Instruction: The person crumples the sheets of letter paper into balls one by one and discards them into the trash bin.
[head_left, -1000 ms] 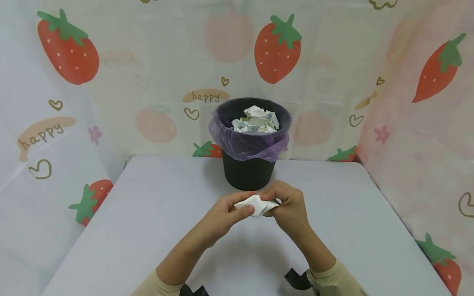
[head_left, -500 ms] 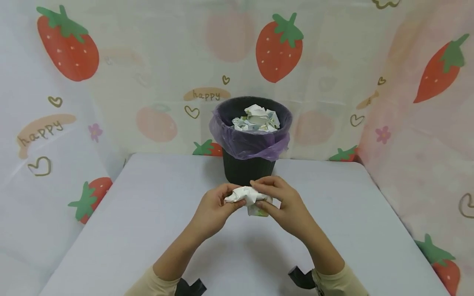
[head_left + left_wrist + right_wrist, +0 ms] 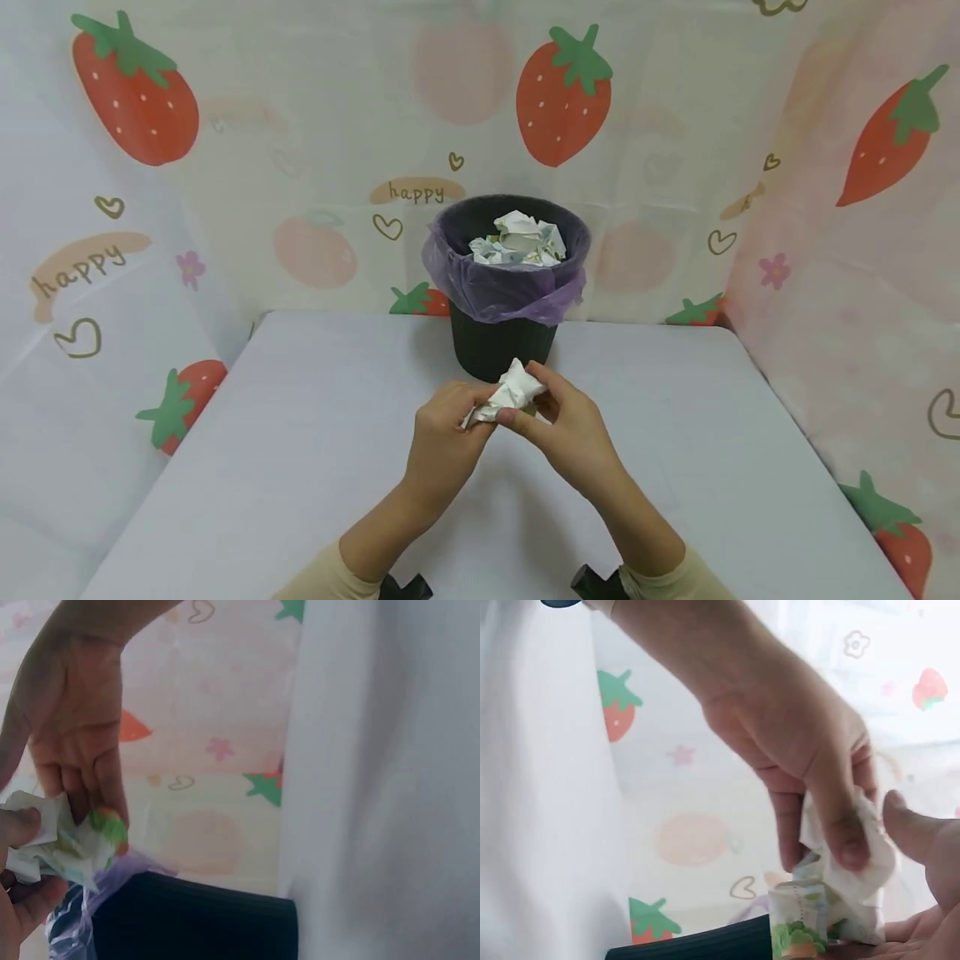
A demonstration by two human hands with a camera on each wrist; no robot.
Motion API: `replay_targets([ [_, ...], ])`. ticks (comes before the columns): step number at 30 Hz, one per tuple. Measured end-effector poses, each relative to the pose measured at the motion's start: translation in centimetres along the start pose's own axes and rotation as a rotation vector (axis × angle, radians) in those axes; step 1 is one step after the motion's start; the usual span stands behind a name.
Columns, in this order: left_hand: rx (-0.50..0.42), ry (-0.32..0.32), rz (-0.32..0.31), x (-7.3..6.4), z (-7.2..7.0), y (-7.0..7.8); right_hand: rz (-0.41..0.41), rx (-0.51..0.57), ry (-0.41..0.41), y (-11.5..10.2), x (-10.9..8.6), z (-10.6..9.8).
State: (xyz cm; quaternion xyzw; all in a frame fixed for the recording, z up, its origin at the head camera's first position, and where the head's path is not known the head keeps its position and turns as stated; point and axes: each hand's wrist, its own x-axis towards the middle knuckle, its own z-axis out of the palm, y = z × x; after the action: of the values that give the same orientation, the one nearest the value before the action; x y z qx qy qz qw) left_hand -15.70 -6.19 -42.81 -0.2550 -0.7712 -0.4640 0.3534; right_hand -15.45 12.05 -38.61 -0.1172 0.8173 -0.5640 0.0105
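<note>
A crumpled sheet of paper [image 3: 510,393], white with a green and orange print [image 3: 799,939] on part of it, is held above the table in front of the bin. My left hand [image 3: 448,437] pinches it between thumb and fingers; in the right wrist view the left thumb [image 3: 847,840] presses its white side. At the paper's other side, my right hand [image 3: 573,433] has its fingers extended against it. The right thumb [image 3: 904,817] stands apart from the paper in the right wrist view.
Behind the hands a black bin [image 3: 502,350] stands on the white table [image 3: 315,433], lined with a purple bag [image 3: 495,296]. Crumpled printed paper [image 3: 521,237] lies inside it. Strawberry-patterned cloth [image 3: 330,150] encloses the back and both sides.
The paper has turned from lying crosswise to slanting up toward the right. My left hand has rolled so its back faces up; the right fingers have shifted along the paper's right end.
</note>
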Motion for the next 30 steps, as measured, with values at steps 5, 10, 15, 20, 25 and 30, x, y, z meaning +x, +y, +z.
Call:
replay_targets([
  [5,-0.02,-0.056,0.024,-0.2,0.2,0.2,-0.011,0.1,0.022,0.4,0.4,0.1],
  [10,-0.083,-0.29,-0.016,1.0,-1.3,-0.3,-0.048,0.092,0.048,0.8,1.1,-0.6],
  [15,-0.172,-0.394,-0.136,2.1,-3.1,-1.0,-0.135,0.114,-0.006,0.8,1.2,-0.8],
  [20,-0.171,-0.407,-0.15,2.5,-3.6,-1.0,-0.235,0.114,-0.023,0.8,1.2,-1.0],
  [25,-0.201,-0.388,-0.161,2.3,-3.2,-0.6,-0.291,0.124,-0.014,0.8,1.1,-1.1],
  [30,-0.273,-0.334,-0.168,1.8,-2.6,-0.3,-0.312,0.117,0.009,0.9,0.9,-0.9],
])
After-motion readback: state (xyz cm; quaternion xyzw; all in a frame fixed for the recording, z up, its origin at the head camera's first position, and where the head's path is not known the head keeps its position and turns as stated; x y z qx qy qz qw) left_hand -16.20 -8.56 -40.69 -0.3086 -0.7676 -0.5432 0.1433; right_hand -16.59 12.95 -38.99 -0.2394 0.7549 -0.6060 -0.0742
